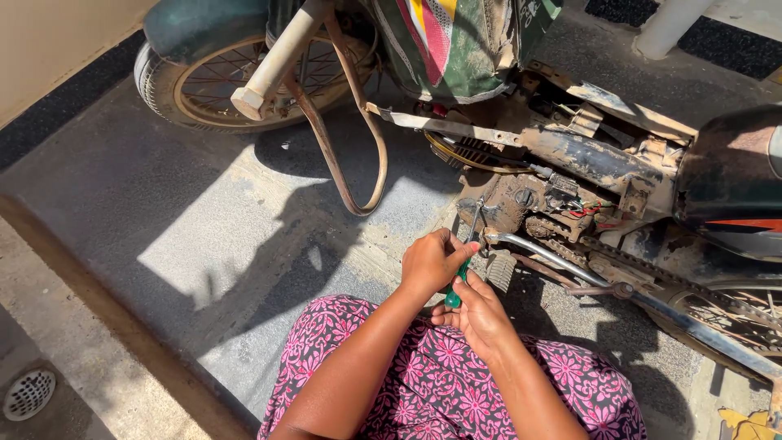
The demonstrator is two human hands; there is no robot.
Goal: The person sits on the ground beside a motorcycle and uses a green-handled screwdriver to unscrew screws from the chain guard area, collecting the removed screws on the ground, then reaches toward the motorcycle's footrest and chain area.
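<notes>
A green-handled screwdriver (458,281) is gripped between both hands, its metal shaft (474,220) reaching up to the dirty engine (521,204) of a motorcycle. My left hand (436,259) wraps the upper part of the handle. My right hand (481,314) holds the lower end from beneath. Both hands sit just above my knees, which are covered in pink floral cloth (440,367). The screwdriver's tip is against the engine casing near a chrome kick lever (542,253).
The motorcycle lies across the top, with a spoked wheel (236,81) at left, another wheel (733,318) at right, a chain (652,269) and a rusty stand loop (350,155). Grey concrete floor (204,220) lies left, with a round drain grate (28,393).
</notes>
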